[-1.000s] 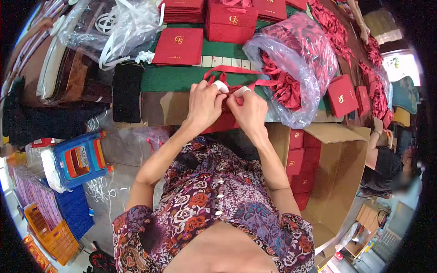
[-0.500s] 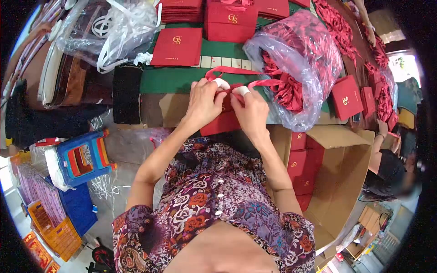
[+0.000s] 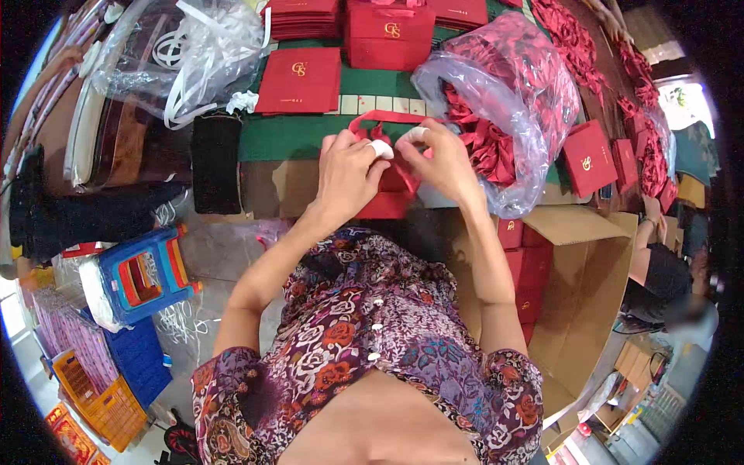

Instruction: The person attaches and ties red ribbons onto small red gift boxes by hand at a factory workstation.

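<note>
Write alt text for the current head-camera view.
A person's left hand and right hand, each with white finger wrapping, work with red ribbon over a red bag at a table's edge. Around them are a plastic bag of red ribbons and an open cardboard box.

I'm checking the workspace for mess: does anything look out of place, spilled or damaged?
Loose white strips lie tangled on the floor beside the blue plastic stool, so they look dropped. A crumpled white scrap beside the flat red packet looks stray too. I see no spill or damage.
</note>
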Tool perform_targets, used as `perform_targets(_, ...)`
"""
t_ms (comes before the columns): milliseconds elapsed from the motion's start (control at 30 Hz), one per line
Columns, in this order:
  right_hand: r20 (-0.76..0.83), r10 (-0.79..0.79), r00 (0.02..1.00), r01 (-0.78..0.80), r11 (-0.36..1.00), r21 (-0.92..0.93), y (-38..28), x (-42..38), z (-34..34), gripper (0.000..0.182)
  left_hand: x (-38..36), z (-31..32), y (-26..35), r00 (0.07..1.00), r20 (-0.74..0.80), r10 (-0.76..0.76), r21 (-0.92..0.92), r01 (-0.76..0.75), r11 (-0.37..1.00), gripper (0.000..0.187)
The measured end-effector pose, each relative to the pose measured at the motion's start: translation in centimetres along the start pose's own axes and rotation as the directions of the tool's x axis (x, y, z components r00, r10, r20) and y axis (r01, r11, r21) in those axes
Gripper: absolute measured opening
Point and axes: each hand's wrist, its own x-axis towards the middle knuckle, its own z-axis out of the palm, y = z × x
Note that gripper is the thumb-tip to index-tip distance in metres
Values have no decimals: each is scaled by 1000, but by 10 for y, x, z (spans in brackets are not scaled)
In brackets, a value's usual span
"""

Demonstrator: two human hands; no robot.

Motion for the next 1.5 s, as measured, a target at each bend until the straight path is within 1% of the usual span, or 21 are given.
perform_targets(100, 230, 32, 973, -62, 990, 125, 0, 11, -7, 16, -7, -2, 1, 986, -117, 118, 130, -103, 986, 15)
perform_targets(133, 231, 28, 973, -57, 991, 120, -1, 12, -6, 16, -7, -3, 0, 985, -124, 118, 129, -102, 986, 15)
perform_targets(200, 210, -48, 976, -25, 943, 331, -3, 15, -5, 18, -7, -1, -3, 983, -125, 138, 132, -121, 984, 14)
perform_targets(533, 487, -117, 866, 16, 978, 207, 23, 33, -16, 18, 6, 9, -17, 961, -60, 270, 113, -263, 958, 14)
perform_targets(600, 500, -195, 844, -63, 889, 454, 43, 39, -9, 19, 13, 8, -19, 958, -44, 283, 106, -278, 955, 14)
perform_targets(633, 542, -179, 821, -193, 808, 557, 47, 41, -5, 18, 17, 6, -20, 959, -33, 282, 104, -278, 955, 14)
perform_targets(667, 542, -176, 822, -198, 803, 561, 50, 41, -2, 18, 22, 4, -21, 970, -15, 241, -7, -241, 970, 15)
perform_targets(700, 574, -95, 814, -324, 745, 583, 52, 41, 3, 17, 24, 3, -23, 980, 8, 198, -118, -196, 973, 16)
perform_targets(733, 609, -17, 793, -442, 671, 595, 50, 41, 7, 16, 25, 3, -25, 981, 16, 195, -122, -192, 974, 16)
perform_targets(767, 610, -12, 792, -449, 666, 596, 50, 43, 9, 16, 27, 3, -28, 987, 33, 159, -145, -153, 978, 18)
perform_targets(867, 610, 29, 792, -462, 682, 567, 52, 52, 14, 13, 31, -2, -26, 993, 84, 78, -181, -62, 982, 20)
perform_targets(933, 475, 247, 845, -485, 726, 487, 49, 60, 11, 18, 31, -2, -24, 989, 134, 64, -185, -38, 982, 17)
perform_targets(1000, 436, 218, 873, -425, 778, 463, 43, 60, 7, 24, 32, -3, -23, 995, 88, 45, -175, -29, 984, 15)
perform_targets(1067, 267, 181, 947, -273, 891, 364, 46, 54, 7, 26, 32, -3, -23, 995, 94, -28, -161, 43, 986, 14)
perform_targets(1100, 269, 182, 946, -275, 890, 363, 45, 49, 3, 26, 31, -1, -24, 995, 95, -30, -163, 45, 986, 14)
perform_targets(1167, 75, 251, 965, -262, 907, 329, 37, 35, -9, 22, 28, 5, -29, 993, 56, -107, -94, 112, 989, 15)
perform_targets(1200, 78, 247, 966, -259, 908, 330, 36, 25, -18, 22, 27, 6, -29, 992, 53, -110, -92, 115, 989, 15)
perform_targets(1267, 138, 84, 987, -66, 989, -132, 34, 2, -36, 21, 25, 10, -28, 984, 47, -169, -81, 172, 982, 15)
perform_targets(1300, 141, 84, 986, -65, 989, -133, 30, -8, -35, 21, 25, 13, -28, 984, 46, -171, -83, 174, 981, 15)
perform_targets(1367, 164, 60, 985, 4, 932, -363, 29, -26, -27, 20, 29, 21, -29, 984, 24, -175, -59, 176, 983, 14)
perform_targets(1500, 159, 108, 981, -37, 917, -396, 37, -37, -16, 16, 36, 37, -31, 979, 9, -204, -44, 204, 978, 17)
